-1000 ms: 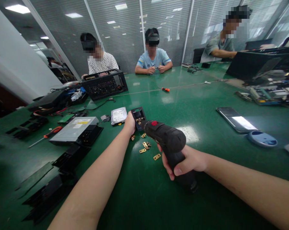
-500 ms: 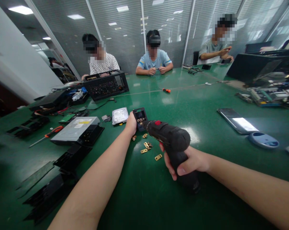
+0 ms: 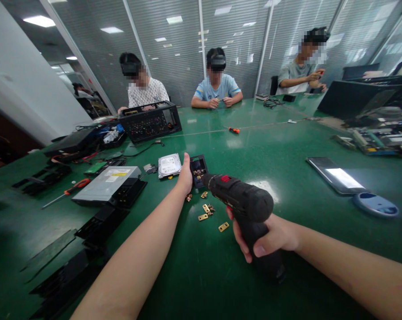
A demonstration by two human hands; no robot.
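My left hand [image 3: 185,177] grips the left side of a small black box-shaped part [image 3: 198,170] with brass contacts inside, holding it upright on the green table [image 3: 281,146]. My right hand [image 3: 271,238] is wrapped round the handle of a black cordless screwdriver [image 3: 243,204] with a red switch. Its tip points into the black part. Several small brass pieces [image 3: 209,213] lie loose on the table just below the part.
A hard drive [image 3: 169,165], an optical drive [image 3: 106,184], a red-handled screwdriver [image 3: 67,192] and black panels [image 3: 70,253] lie at left. A black computer case [image 3: 150,120] stands further back. A phone [image 3: 334,175] and blue mouse [image 3: 375,204] lie right. Three people sit at the far side.
The view has tilted upward a little, so everything sits lower in frame. Both hands keep their hold on the part and the screwdriver. The person at far right has raised both hands.
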